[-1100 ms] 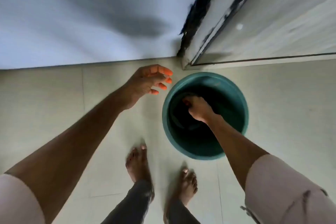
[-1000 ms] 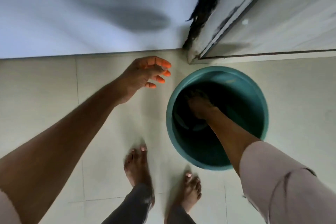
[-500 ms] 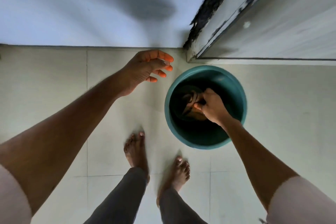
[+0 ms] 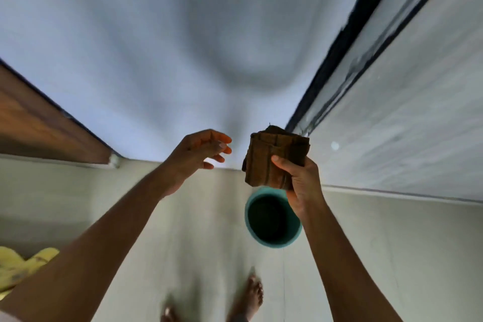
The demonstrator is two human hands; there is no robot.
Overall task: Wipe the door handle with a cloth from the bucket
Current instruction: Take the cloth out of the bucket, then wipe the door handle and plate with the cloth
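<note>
My right hand (image 4: 300, 183) grips a folded brown cloth (image 4: 274, 157) and holds it up in front of me, well above the teal bucket (image 4: 292, 240) that stands on the floor below it. To the left of the cloth, a small gap away, my left hand (image 4: 198, 154) hovers with its fingers spread and nothing in it. A pale door (image 4: 407, 112) with a dark frame edge fills the right side. No door handle is in view.
A white wall (image 4: 156, 47) rises straight ahead. A brown wooden panel (image 4: 39, 128) stands at the left, and something yellow (image 4: 23, 266) lies on the tiled floor at the lower left. My bare feet (image 4: 251, 295) are at the bottom, close to the bucket.
My right hand has lifted the brown cloth out of the bucket to chest height. The view has tilted up and pulled back from the bucket. My left hand stayed spread beside it.
</note>
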